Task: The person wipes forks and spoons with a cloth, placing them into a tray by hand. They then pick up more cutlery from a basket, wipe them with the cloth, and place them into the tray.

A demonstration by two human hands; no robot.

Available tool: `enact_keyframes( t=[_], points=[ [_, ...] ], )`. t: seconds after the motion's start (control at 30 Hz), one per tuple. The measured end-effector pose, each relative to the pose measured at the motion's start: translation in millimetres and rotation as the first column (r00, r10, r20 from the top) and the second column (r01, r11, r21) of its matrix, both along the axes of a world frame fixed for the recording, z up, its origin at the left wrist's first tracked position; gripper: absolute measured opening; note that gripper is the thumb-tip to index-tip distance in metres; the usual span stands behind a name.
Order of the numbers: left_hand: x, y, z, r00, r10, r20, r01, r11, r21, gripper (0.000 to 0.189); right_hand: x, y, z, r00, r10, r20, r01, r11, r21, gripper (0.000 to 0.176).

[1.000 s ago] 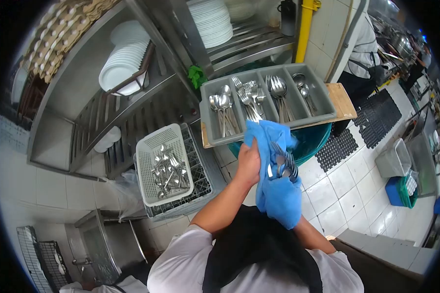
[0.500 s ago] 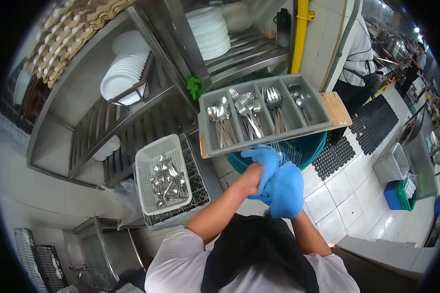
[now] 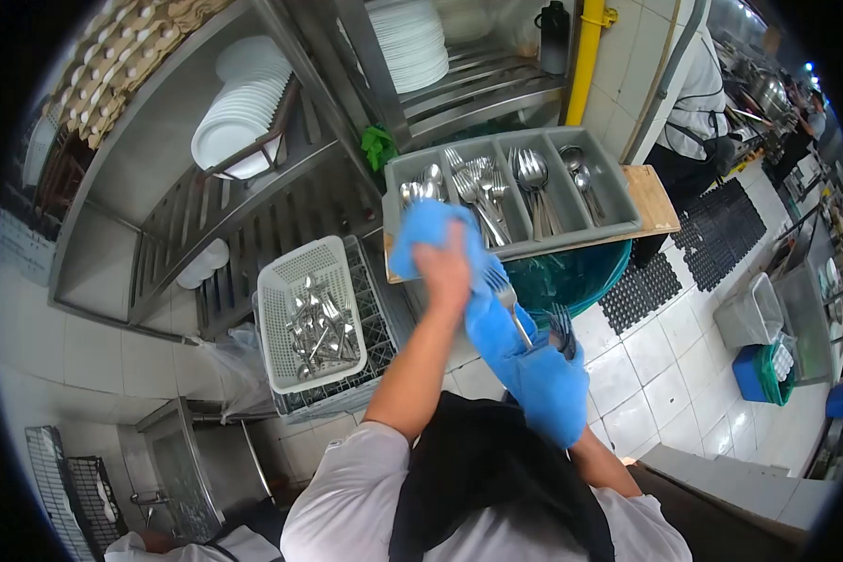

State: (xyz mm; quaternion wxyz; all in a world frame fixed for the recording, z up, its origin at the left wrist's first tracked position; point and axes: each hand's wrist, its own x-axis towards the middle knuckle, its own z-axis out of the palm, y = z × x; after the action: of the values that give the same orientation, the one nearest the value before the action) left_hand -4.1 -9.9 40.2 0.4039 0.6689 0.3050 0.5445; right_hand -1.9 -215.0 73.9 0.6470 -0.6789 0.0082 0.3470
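My left hand (image 3: 445,272) grips one end of a blue cloth (image 3: 492,323), in front of the left compartment of a grey cutlery tray (image 3: 618,225). The cloth stretches down to my right hand (image 3: 553,389), which it largely covers. Several forks (image 3: 562,328) stick up from my right hand, closed around them; one fork (image 3: 504,295) leans against the cloth. In the tray, spoons (image 3: 431,181) lie at the left, forks (image 3: 478,187) beside them, then large serving pieces (image 3: 534,178) and ladles (image 3: 581,178) at the right.
The tray rests on a wooden board (image 3: 648,201) over a green bin (image 3: 581,272). A white basket of mixed cutlery (image 3: 270,351) sits on a crate (image 3: 379,328) at left. Plates (image 3: 244,122) fill metal shelves. Other people (image 3: 698,103) stand at upper right; another's sleeve (image 3: 244,543) shows at lower left.
My left hand has moved up and left, away from my right hand, stretching the cloth. The forks in my right hand show more clearly. A sleeve has come further into view at lower left.
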Motion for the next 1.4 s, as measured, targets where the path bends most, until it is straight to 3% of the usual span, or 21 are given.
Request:
enact_keyframes(
  t=[0.07, 0.1, 0.17, 0.2, 0.27, 0.3, 0.37, 0.43, 0.5, 0.57, 0.63, 0.83, 0.9, 0.93, 0.97, 1.0, 1.03, 1.07, 1.2, 1.3, 1.4],
  points=[
    [-23, 38, -18, 0.898, -0.197, 0.394, 0.415, 0.678, -0.607, 0.037, 4, -11, -42, 0.851, 0.154, 0.503, -0.048, 0.975, -0.217, 0.046],
    [-25, 22, -8, 0.832, -0.255, 0.493, 0.549, 0.503, -0.667, 0.037, 16, -13, -36, 0.848, 0.138, 0.512, -0.035, 0.978, -0.205, 0.046],
    [-35, -35, 0, 0.679, -0.398, 0.617, 0.726, 0.244, -0.643, 0.039, 35, -18, -17, 0.003, 0.716, 0.698, -0.198, 0.684, -0.702, 0.023],
    [-35, -61, -4, 0.595, -0.487, 0.639, 0.787, 0.188, -0.588, 0.041, 34, -15, -10, 0.013, 0.715, 0.7, -0.194, 0.688, -0.699, 0.023],
    [-34, -95, -49, 0.691, -0.542, 0.478, 0.722, 0.495, -0.483, 0.041, 26, -4, 0, 0.077, 0.516, 0.853, -0.305, 0.827, -0.473, 0.007],
    [-32, -88, -33, 0.699, -0.53, 0.481, 0.715, 0.503, -0.485, 0.041, 22, -3, -15, 0.069, 0.521, 0.851, -0.317, 0.82, -0.477, 0.007],
    [-23, -69, -1, 0.563, -0.526, 0.638, 0.814, 0.22, -0.537, 0.043, 14, -2, -46, 0.191, 0.525, 0.829, -0.213, 0.847, -0.487, 0.008],
    [-20, -83, -14, 0.61, -0.534, 0.585, 0.759, 0.185, -0.624, 0.039, 22, 2, -43, 0.089, 0.581, 0.809, -0.091, 0.814, -0.574, 0.011],
    [-20, -120, -29, 0.861, -0.377, 0.341, 0.506, 0.565, -0.652, 0.029, 30, 4, -22, 0.023, 0.637, 0.771, 0.049, 0.769, -0.637, 0.013],
    [-9, -88, -28, 0.931, -0.302, 0.207, 0.36, 0.652, -0.668, 0.028, 35, 1, -1, -0.141, 0.647, 0.749, -0.136, 0.737, -0.662, 0.016],
    [4, -35, -13, 0.584, -0.538, 0.608, 0.716, -0.013, -0.698, 0.028, 36, -5, -9, -0.035, 0.632, 0.774, -0.204, 0.754, -0.625, 0.017],
    [-13, -60, -32, 0.597, -0.55, 0.583, 0.613, -0.156, -0.775, 0.032, 54, -1, -30, 0.063, 0.577, 0.814, -0.185, 0.808, -0.559, 0.019],
    [-20, -92, -50, 0.58, -0.569, 0.584, 0.698, -0.024, -0.716, 0.023, 47, -4, -82, 0.063, 0.621, 0.781, -0.23, 0.771, -0.595, 0.018],
    [-16, -95, -48, 0.579, -0.566, 0.587, 0.699, -0.026, -0.715, 0.023, 39, 0, -140, 0.321, 0.243, 0.916, -0.169, 0.966, -0.197, 0.016],
    [-11, -97, -43, 0.58, -0.573, 0.578, 0.746, 0.088, -0.661, 0.021, 36, 2, -169, 0.512, -0.185, 0.839, -0.005, 0.976, 0.218, 0.014],
    [-7, -97, -38, 0.582, -0.581, 0.569, 0.78, 0.202, -0.592, 0.02, 38, 2, -139, 0.506, -0.184, 0.843, -0.01, 0.976, 0.218, 0.014],
    [-5, -98, -36, 0.58, -0.58, 0.572, 0.782, 0.202, -0.589, 0.02, 38, 2, -76, 0.14, 0.229, 0.963, 0.012, 0.972, -0.233, 0.011],
    [-5, -99, -35, 0.619, -0.512, 0.596, 0.775, 0.275, -0.569, 0.02, 39, 5, -35, -0.194, 0.628, 0.753, 0.198, 0.777, -0.597, 0.009],
    [-12, -96, -44, 0.709, -0.404, 0.578, 0.705, 0.401, -0.585, 0.021, 36, -4, 4, -0.026, 0.664, 0.747, -0.19, 0.73, -0.656, 0.009],
    [-11, -96, -35, 0.739, -0.375, 0.56, 0.672, 0.468, -0.573, 0.019, 36, -13, -21, -0.056, 0.756, 0.652, -0.125, 0.643, -0.756, 0.021],
    [-14, -95, -28, 0.724, -0.363, 0.587, 0.688, 0.323, -0.65, 0.017, 26, -8, -24, 0.058, 0.726, 0.685, -0.077, 0.688, -0.722, 0.007]
  ],
)
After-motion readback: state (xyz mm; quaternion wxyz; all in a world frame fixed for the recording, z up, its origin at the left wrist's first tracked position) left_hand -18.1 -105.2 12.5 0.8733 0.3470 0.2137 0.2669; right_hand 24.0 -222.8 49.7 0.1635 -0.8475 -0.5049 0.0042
